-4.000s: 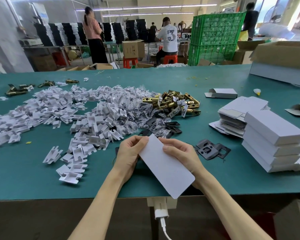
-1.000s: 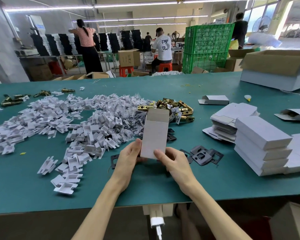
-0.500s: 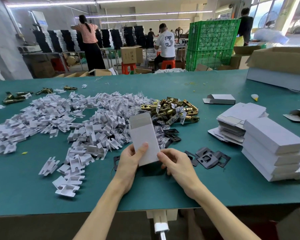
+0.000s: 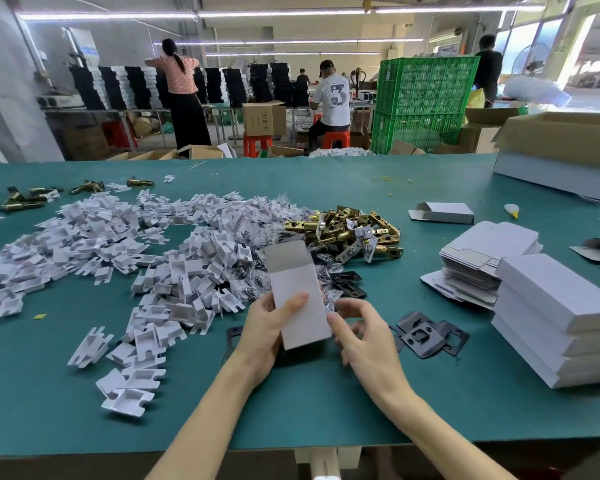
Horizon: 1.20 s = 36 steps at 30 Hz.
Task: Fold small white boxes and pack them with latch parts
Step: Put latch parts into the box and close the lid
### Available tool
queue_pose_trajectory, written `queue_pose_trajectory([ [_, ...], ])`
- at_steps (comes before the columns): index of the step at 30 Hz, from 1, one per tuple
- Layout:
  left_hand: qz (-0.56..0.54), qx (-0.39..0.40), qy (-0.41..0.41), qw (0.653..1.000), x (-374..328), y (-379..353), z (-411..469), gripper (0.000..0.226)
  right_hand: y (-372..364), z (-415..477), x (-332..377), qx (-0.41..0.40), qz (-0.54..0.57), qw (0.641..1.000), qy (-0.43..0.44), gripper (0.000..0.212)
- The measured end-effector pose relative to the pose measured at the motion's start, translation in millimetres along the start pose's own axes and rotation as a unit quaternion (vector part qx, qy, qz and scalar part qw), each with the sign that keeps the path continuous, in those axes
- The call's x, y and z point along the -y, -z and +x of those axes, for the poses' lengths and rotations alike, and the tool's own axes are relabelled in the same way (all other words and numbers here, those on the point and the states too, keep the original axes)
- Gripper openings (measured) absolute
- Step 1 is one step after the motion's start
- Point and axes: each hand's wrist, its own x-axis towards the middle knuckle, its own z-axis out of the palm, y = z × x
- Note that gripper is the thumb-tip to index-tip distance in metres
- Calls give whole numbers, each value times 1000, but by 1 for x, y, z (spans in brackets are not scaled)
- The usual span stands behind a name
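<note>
Grips a small white box in the left hand, thumb across the front, fingers behind. Held upright above the near middle of the counter, top flap open and standing at the far end. Right hand just right of the box, fingers loosely curled with nothing in them, thumb tip against the lower right edge of the box.

To the left and beyond, a wide heap of white plastic inserts. Just beyond the box, a pile of brass latch parts. Near the right hand, on its right, black metal plates lying flat. Further right, a stack of folded white boxes, with flat box blanks piled just beyond. At the far right edge, an open carton.
</note>
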Motion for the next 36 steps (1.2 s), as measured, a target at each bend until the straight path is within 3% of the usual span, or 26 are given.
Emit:
queue_pose_trajectory([
  [3,12,-18,2,1000,3,-1,1,55,1,39,16,-44,-72,995,52,21],
  [6,19,-25,4,999,2,-2,3,55,-6,102,39,-19,-213,972,98,32],
  [12,23,-6,6,1000,5,2,7,55,-37,199,52,77,-483,849,198,47],
  [16,24,9,11,1000,8,5,8,54,-62,223,43,108,-587,777,200,54],
  [22,27,12,-1,1000,8,3,4,52,-56,209,38,88,-672,694,243,35],
  [25,25,3,-4,1000,6,1,1,52,-40,196,48,70,-631,737,230,26],
  [28,25,0,-3,1000,2,0,-1,54,-22,184,71,55,-463,872,146,8],
  [30,29,2,-2,1000,1,-1,-1,55,-9,171,89,64,-268,959,68,17],
  [31,33,4,-2,999,0,-2,-2,54,-2,163,97,63,-177,981,49,26],
  [33,36,10,-1,999,1,-2,-3,52,10,144,114,37,-86,994,58,44],
  [36,35,22,-1,999,-2,-4,-5,59,21,114,134,24,-70,990,118,56],
])
